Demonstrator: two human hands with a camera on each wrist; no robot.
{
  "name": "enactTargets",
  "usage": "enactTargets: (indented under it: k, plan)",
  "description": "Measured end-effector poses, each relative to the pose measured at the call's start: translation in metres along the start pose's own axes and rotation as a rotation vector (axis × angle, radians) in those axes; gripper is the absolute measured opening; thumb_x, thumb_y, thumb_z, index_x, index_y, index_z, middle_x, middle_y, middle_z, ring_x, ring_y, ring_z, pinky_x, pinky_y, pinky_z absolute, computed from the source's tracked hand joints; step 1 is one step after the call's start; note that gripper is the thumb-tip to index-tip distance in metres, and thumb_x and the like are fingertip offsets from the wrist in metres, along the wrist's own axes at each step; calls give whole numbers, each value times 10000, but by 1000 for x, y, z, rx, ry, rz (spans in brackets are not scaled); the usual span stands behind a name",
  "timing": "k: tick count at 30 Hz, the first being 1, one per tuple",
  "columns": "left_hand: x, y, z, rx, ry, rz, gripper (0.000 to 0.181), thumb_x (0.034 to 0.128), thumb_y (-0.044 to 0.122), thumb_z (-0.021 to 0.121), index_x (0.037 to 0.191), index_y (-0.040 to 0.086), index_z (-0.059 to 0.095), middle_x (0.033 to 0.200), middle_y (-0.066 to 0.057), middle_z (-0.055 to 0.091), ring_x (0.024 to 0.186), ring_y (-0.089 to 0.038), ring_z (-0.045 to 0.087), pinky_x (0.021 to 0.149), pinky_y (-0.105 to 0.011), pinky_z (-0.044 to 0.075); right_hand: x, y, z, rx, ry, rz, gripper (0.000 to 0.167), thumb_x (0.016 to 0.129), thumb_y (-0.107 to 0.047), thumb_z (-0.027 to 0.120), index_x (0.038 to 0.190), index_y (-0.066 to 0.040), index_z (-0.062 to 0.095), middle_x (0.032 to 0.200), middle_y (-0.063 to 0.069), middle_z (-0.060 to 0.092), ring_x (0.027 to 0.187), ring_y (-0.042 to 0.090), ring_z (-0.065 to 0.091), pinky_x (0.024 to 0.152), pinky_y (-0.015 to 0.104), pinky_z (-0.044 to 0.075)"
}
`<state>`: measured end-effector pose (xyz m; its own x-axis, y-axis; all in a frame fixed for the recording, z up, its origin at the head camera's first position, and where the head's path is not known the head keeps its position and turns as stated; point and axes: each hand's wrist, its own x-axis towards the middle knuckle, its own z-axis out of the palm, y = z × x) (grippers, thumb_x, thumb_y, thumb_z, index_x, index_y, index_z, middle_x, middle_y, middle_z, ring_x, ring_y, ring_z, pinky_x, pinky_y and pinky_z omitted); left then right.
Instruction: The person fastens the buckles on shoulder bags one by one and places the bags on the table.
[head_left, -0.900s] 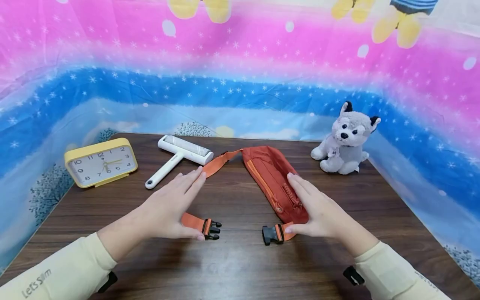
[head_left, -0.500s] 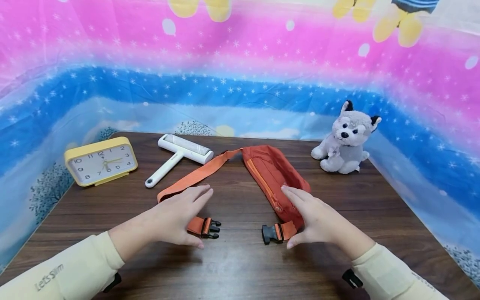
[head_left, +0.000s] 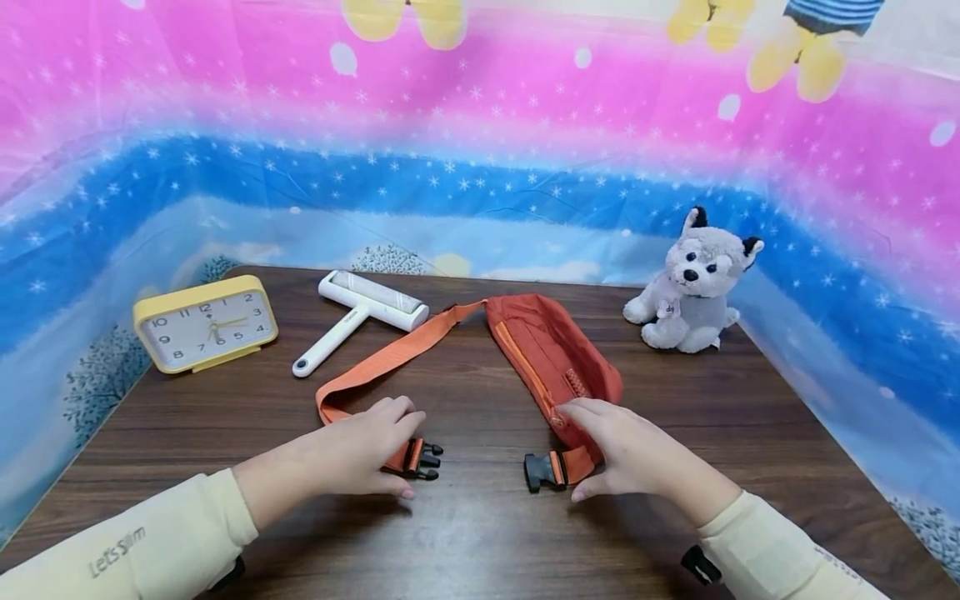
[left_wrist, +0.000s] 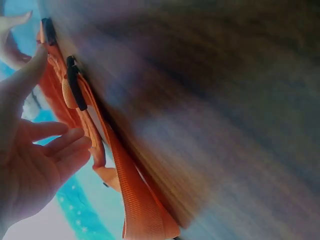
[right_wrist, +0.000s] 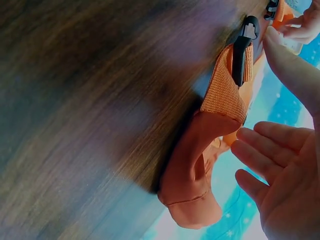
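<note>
A rust-red waist bag (head_left: 551,358) lies on the table with its orange strap (head_left: 397,353) looped out to the left. The strap ends in a black pronged buckle half (head_left: 424,459); the matching socket half (head_left: 542,471) lies apart from it at the bag's near end. My left hand (head_left: 360,450) hovers over the strap beside the pronged half, fingers loosely bent and thumb apart. Over the bag's near end is my right hand (head_left: 637,450), thumb and fingers spread around the socket's webbing. Both wrist views show gaps between the palms and the bag (right_wrist: 192,170) or strap (left_wrist: 142,205).
A yellow alarm clock (head_left: 206,325) stands at the left of the wooden table (head_left: 480,550). Beside it lies a white lint roller (head_left: 360,317). A grey plush husky (head_left: 693,283) sits at the back right. A printed cloth (head_left: 480,192) hangs behind the table.
Both hands have come down and closer to the near edge, their fingers bending more. The left hand has uncovered the strap's loop. The bag and buckle halves lie where they were.
</note>
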<state>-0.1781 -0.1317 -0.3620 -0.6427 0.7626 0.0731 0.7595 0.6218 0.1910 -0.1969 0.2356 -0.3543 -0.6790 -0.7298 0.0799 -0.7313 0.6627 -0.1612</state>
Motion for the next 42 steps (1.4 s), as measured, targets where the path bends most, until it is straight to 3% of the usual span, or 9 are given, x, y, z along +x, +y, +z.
enactTargets:
  k: [15,23,34,42]
  plan:
    - [6,3,7,37,-71,-68,546,769,406,762,1106,40,538,968,2,428,853,-150,424,692,-279,443,5,-2,6,4,2,-77,766,627,-408,860,1235,-62,546,1191,21,554,1129,167,504,943,381,409]
    - [6,4,6,46,-55,-84,433,765,301,787,1029,49,553,925,10,429,834,-152,436,700,-291,439,12,-6,9,37,-12,-112,559,631,-343,871,1055,-129,577,994,-32,554,893,125,545,818,320,455]
    - [10,2,6,58,-81,-110,388,769,281,786,985,45,566,900,-6,445,825,-168,452,703,-307,452,16,-11,12,28,-33,-114,533,628,-319,873,1031,-106,596,1014,-20,574,941,113,554,829,307,459]
    - [9,0,11,65,-53,-85,364,769,295,783,958,72,567,877,24,444,800,-151,446,694,-299,446,19,-11,14,-4,-66,-98,513,636,-341,865,1020,-121,607,999,-29,578,925,100,554,816,309,465]
